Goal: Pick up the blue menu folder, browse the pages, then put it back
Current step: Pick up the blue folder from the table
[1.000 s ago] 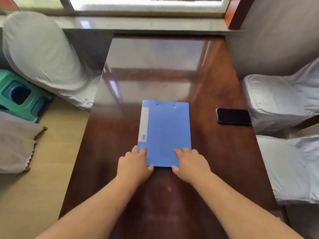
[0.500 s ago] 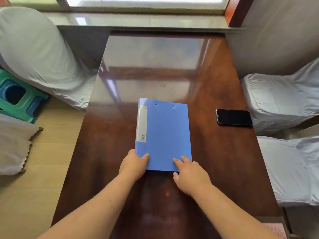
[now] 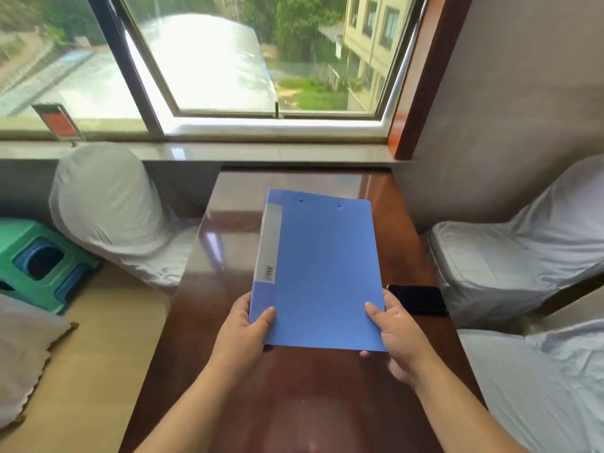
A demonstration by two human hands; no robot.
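Note:
The blue menu folder (image 3: 322, 273) is closed and held up off the dark wooden table (image 3: 294, 403), tilted toward me, with its grey spine label on the left. My left hand (image 3: 243, 328) grips its lower left corner, thumb on the cover. At the lower right edge, my right hand (image 3: 397, 335) grips it with the thumb on top and the fingers underneath.
A black phone (image 3: 420, 299) lies on the table just right of my right hand. White-covered chairs stand to the left (image 3: 108, 210) and right (image 3: 510, 256). A green plastic stool (image 3: 36, 259) sits on the floor at left. A window (image 3: 248, 60) is beyond the table's far end.
Both hands have taken hold of the folder's near corners and lifted it off the table toward me. My view has tipped up, so the window now shows.

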